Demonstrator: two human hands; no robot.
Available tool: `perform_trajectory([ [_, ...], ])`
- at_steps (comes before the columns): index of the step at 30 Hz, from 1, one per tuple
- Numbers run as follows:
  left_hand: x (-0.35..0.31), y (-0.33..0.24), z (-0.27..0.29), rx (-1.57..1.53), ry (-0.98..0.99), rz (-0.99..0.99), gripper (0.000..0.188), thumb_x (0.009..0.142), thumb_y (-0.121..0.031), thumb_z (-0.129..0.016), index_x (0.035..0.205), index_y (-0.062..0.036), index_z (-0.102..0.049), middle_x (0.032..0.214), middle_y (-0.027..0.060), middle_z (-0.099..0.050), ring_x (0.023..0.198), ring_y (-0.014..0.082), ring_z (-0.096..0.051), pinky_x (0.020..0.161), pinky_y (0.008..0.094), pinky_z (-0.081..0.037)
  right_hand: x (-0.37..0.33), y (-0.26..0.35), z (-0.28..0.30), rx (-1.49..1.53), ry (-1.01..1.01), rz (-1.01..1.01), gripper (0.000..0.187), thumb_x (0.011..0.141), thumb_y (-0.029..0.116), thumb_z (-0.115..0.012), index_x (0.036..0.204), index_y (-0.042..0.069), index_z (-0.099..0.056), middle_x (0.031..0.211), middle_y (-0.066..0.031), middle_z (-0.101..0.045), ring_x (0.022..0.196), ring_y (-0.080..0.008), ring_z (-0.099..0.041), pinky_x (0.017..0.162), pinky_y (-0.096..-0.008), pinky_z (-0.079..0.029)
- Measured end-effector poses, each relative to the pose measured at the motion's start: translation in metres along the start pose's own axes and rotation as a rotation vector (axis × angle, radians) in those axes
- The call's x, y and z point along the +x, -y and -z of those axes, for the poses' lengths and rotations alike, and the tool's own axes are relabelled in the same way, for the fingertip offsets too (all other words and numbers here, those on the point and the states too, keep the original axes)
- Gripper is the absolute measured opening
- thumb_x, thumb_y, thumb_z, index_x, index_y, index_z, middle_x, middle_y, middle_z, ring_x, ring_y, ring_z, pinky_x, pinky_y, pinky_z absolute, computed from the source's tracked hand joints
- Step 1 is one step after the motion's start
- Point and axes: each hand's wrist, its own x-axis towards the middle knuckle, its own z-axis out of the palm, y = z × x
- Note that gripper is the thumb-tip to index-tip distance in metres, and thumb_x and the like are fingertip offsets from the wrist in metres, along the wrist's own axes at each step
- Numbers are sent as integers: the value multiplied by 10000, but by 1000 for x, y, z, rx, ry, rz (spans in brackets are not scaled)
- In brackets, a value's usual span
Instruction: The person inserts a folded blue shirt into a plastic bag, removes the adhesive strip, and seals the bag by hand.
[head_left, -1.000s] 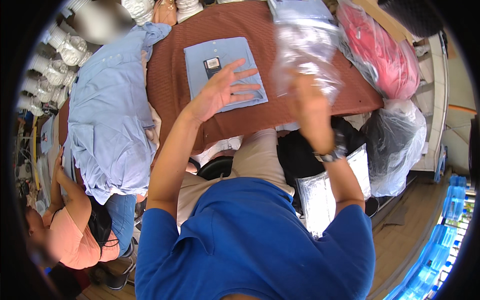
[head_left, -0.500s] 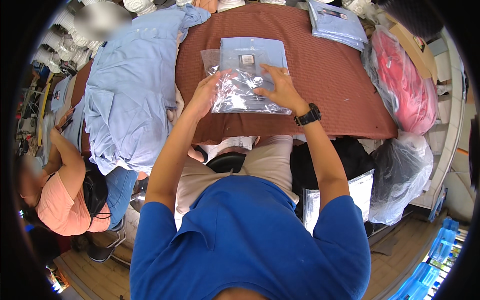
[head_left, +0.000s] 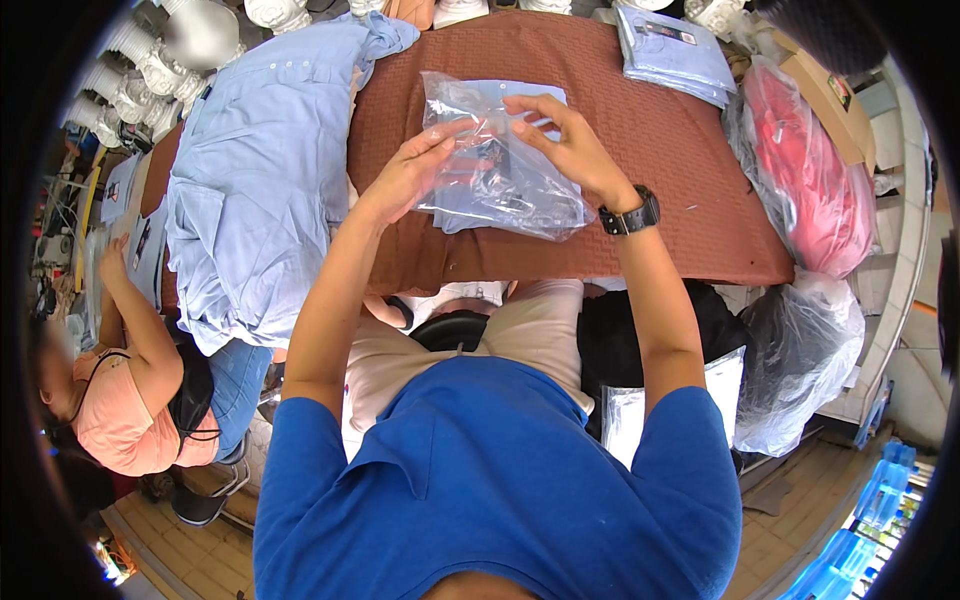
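Note:
In front of me a folded light-blue shirt [head_left: 480, 88] lies flat on the brown cloth. A clear plastic bag [head_left: 535, 212] covers most of it, wrinkled and shiny, its upper left part lifted. My left hand [head_left: 412, 172] is at the bag's left side, closed on the plastic, with some fingers showing through the film. Over the shirt's upper right part is my right hand [head_left: 575, 150], wearing a black watch. Its fingers are curved, and thumb and forefinger stay apart beside the plastic. A dark label on the shirt shows dimly through the bag.
A tall pile of light-blue shirts [head_left: 260, 170] stands left on the brown-covered table [head_left: 660, 200]. Bagged folded shirts [head_left: 675, 55] lie at the far right, near a red bagged bundle [head_left: 810, 165] and a cardboard box [head_left: 830, 105]. Another person [head_left: 130, 400] sits at the left.
The plastic bag's left part has risen and now spreads over the shirt's upper left. My left hand moved slightly right, and my right hand shifted up to the shirt's upper part.

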Motion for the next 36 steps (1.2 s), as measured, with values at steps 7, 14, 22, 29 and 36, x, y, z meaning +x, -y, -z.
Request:
perform_trajectory([
  [7, 20, -34, -13, 87, -135, 87, 504, 1088, -400, -512, 1386, -1, -589, 1397, 165, -626, 1205, 333, -668, 1032, 425, -512, 33, 28, 6, -52, -71, 121, 193, 942, 203, -749, 1033, 33, -763, 952, -64, -717, 865, -179, -653, 791, -321, -507],
  [14, 41, -36, 4, 29, -420, 76, 559, 1091, -422, -479, 1340, 69, -577, 1342, 207, -658, 1141, 369, -696, 1038, 393, -544, 14, 52, 8, -99, -272, 329, 48, 919, 52, -739, 950, 15, -735, 885, -51, -665, 810, -166, -602, 759, -310, -492],
  [22, 55, -23, 45, -75, -640, 48, 462, 1128, -271, -329, 1403, 65, -485, 1353, 188, -653, 1137, 332, -705, 952, 340, -583, -35, 59, 0, -463, -378, 533, 145, 830, -6, -749, 951, 67, -719, 892, -57, -598, 819, -274, -544, 765, -392, -437],
  [29, 33, 26, 96, -44, -912, 29, 413, 1024, -115, -491, 1394, 62, -446, 1305, 192, -618, 1087, 376, -685, 934, 377, -583, -68, 32, -28, -249, -372, 309, 134, 879, -42, -720, 992, 28, -708, 933, -96, -604, 839, -262, -602, 718, -374, -501],
  [36, 19, -21, -9, 1342, -823, -968, 615, 907, -267, -753, 1395, -1, -490, 1331, 200, -562, 1314, 399, -442, 1133, 492, -323, -76, 21, -28, -186, -398, 280, 129, 900, -69, -693, 1002, 10, -700, 989, -123, -669, 852, -266, -666, 721, -353, -535],
])
